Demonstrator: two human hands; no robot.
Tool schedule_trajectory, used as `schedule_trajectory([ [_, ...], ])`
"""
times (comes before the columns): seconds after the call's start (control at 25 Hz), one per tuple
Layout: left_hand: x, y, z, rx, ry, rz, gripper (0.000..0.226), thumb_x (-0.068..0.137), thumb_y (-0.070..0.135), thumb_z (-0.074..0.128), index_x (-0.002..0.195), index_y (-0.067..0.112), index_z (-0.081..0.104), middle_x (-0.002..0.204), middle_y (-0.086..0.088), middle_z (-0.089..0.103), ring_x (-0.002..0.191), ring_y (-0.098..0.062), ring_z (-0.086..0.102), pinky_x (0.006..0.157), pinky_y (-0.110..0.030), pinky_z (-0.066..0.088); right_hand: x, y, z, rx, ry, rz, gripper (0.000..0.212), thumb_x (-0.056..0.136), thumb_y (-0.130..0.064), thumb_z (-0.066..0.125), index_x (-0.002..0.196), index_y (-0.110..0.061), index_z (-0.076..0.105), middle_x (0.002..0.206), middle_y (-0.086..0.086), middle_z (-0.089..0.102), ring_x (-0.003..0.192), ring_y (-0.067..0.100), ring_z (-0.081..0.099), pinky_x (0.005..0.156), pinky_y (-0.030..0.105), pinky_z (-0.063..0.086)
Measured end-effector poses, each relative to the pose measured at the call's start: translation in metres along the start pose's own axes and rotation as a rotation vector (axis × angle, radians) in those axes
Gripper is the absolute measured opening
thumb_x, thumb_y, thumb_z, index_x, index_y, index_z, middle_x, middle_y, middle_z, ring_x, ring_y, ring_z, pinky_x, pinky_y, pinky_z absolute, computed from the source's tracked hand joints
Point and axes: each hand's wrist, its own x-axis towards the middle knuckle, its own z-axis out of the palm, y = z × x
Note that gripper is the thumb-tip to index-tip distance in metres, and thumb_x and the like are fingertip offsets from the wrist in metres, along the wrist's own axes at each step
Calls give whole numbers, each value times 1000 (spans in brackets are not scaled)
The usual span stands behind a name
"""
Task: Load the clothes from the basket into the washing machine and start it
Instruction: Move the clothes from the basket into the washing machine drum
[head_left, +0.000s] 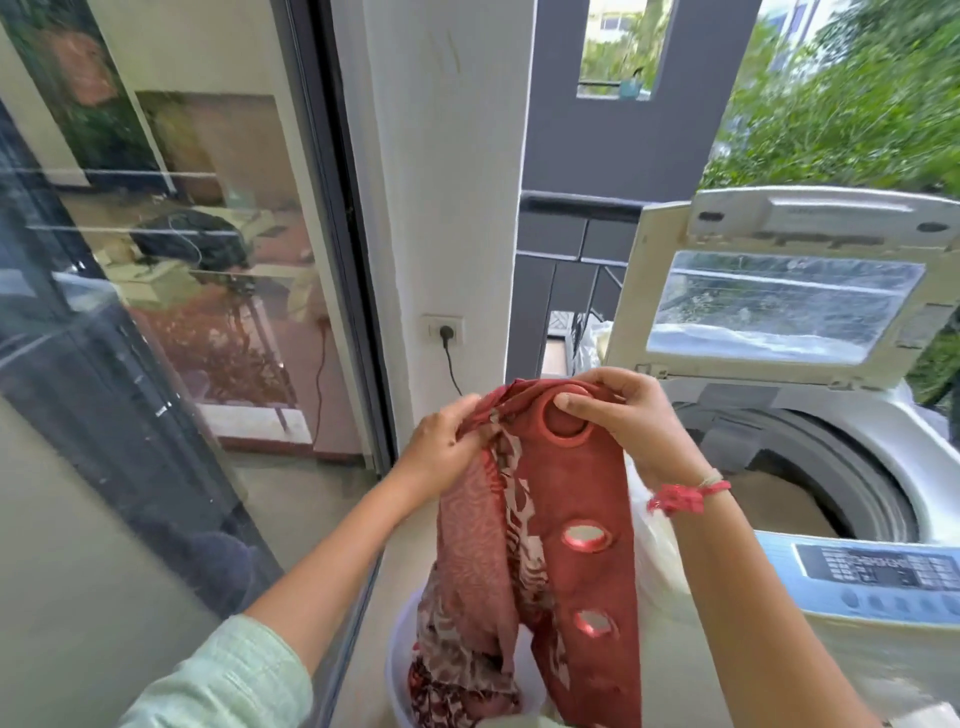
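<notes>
A long red curtain (582, 499) with round eyelet rings hangs from both my hands, its lower end still down in the white basket (400, 670) at the bottom centre. My left hand (447, 441) pinches the bunched top edge. My right hand (623, 421) grips the top at an eyelet ring. A patterned red-and-white cloth (457, 639) hangs with it into the basket. The top-loading washing machine (883, 447) stands to the right, its lid (779, 291) raised and the drum (789, 493) open, with some beige cloth inside.
The machine's control panel (878, 577) faces me at the lower right. A white pillar with a wall socket and plugged cord (445, 332) stands behind the curtain. A glass sliding door (156, 312) fills the left. A balcony railing and trees lie beyond.
</notes>
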Motion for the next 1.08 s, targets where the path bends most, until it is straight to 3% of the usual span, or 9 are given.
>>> schedule_trajectory([
  [0.16,3,15,-11,-198,53,15,22,92,32,47,108,22,59,103,-5,62,101,-19,61,94,-45,48,-16,37,18,311,22,162,40,75,-27,77,111,-22,61,102,1,70,89,16,67,66,22,54],
  [0.24,2,21,-14,-276,70,21,20,92,26,47,108,18,56,102,3,65,101,-17,61,95,-39,47,-30,50,30,353,-136,294,33,71,-26,78,102,-21,67,100,3,72,85,17,70,66,28,58],
  [0.36,-2,27,-31,-262,90,57,11,86,13,57,93,11,48,84,6,62,80,-11,58,76,-30,48,-26,56,44,334,-151,159,28,72,-3,75,94,-20,74,97,9,73,87,22,69,79,37,56],
  [0.44,-7,29,-48,-260,34,2,31,81,-2,65,89,12,39,93,-2,65,82,-13,62,75,-33,53,-13,47,44,332,-127,46,44,79,9,62,112,-19,67,98,8,69,87,16,66,78,28,53],
  [0.52,-16,31,-62,-247,-58,-118,50,76,-8,69,109,16,38,108,-5,62,95,-14,64,90,-38,53,1,35,42,422,-174,46,49,85,12,50,121,-20,62,101,8,68,91,17,65,83,25,53],
  [0.6,-28,28,-66,-161,-210,-273,86,70,5,79,136,26,27,111,2,56,97,-7,63,90,-33,53,10,25,50,368,-226,45,51,88,12,44,108,-27,70,107,4,70,103,18,65,91,28,50],
  [0.72,-42,24,-43,-345,-385,-461,97,50,60,83,133,30,43,116,4,64,101,-11,64,89,-35,52,11,16,78,121,-361,-11,54,89,12,41,97,-30,73,103,1,71,98,13,66,85,22,49],
  [0.84,-44,12,-24,-796,-199,-637,83,59,84,54,118,26,62,112,-6,69,102,-26,65,87,-44,51,9,18,91,-52,-390,-79,46,88,10,44,102,-26,70,104,1,70,99,12,65,87,19,49],
  [1.08,-29,17,-16,-785,115,-560,46,94,42,45,118,6,62,101,-11,71,87,-20,70,72,-29,57,13,18,85,-258,29,-66,14,78,-9,60,70,-18,65,60,-1,62,55,11,53,55,24,41],
])
